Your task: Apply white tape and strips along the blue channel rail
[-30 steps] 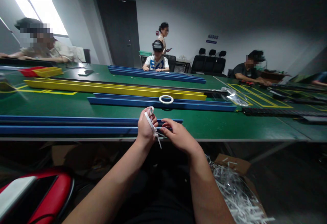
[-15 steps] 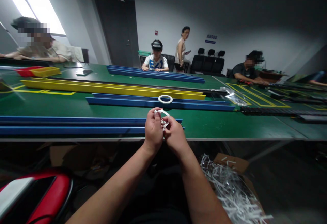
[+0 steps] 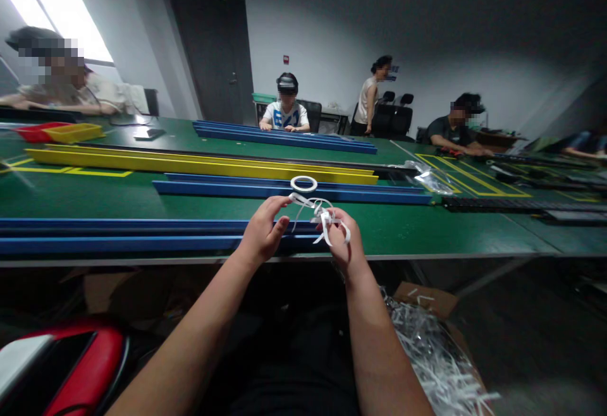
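A loose tangle of thin white strips [image 3: 325,217] hangs over the front of the table, curled and looped. My right hand [image 3: 345,239] is closed on it, with strips draped over the fingers. To its left, my left hand [image 3: 263,229] has its fingers stretched out and the thumb apart. One strip end touches the left index fingertip; whether it sticks there I cannot tell. Just beyond the hands, a white tape roll [image 3: 303,183] lies on a blue rail [image 3: 227,188]. Another blue rail [image 3: 118,243] passes behind my left hand near the front edge.
Yellow rails [image 3: 190,165] lie across the green table [image 3: 393,232], with more blue rails [image 3: 284,138] farther back. A carton of white strip scraps [image 3: 431,353] stands below right, a red seat [image 3: 107,359] below left. Several people work around the table; one person [image 3: 367,103] stands behind.
My hands have moved apart, the left one opening and shifting left. The white strip, a loop between both hands before, now hangs as a tangle from my right hand. The standing person moved right.
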The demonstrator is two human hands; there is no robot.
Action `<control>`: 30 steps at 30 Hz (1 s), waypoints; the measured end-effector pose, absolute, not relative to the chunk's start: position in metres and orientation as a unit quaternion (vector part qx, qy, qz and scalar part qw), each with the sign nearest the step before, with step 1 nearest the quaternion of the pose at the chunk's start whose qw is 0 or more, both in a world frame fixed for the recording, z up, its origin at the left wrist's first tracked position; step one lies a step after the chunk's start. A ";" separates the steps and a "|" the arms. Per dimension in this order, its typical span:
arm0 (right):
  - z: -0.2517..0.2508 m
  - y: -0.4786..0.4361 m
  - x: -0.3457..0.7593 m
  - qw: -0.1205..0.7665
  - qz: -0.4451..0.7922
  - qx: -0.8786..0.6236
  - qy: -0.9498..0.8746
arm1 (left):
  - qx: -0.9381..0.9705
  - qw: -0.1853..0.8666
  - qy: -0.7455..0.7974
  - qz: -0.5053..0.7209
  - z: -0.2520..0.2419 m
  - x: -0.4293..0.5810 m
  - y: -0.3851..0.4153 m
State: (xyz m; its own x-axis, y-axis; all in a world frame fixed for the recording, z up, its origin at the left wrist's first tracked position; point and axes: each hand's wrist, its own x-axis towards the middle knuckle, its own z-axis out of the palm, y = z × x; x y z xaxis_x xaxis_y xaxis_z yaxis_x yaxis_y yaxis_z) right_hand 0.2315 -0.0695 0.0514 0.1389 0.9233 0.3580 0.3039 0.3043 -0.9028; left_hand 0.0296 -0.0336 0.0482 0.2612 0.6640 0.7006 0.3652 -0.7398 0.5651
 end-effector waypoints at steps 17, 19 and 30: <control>0.082 -0.100 0.291 0.777 0.435 -0.216 -0.400 | 0.758 -0.072 0.609 0.221 0.033 0.022 -0.011; 0.084 -0.093 0.287 0.817 0.364 -0.239 -0.378 | 0.759 -0.072 0.610 0.216 0.034 0.021 -0.012; 0.060 -0.066 0.264 0.876 0.190 -0.332 -0.293 | 0.762 -0.075 0.610 0.205 0.030 0.021 -0.013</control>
State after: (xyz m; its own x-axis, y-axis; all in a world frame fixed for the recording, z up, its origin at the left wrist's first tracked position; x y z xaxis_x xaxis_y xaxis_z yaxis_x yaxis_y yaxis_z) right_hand 0.2644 -0.0664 0.0601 0.7558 0.5277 0.3876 -0.1378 0.7069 -0.6937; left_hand 0.0206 -0.0127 0.0299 0.1717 0.8986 0.4038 0.9601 -0.2445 0.1357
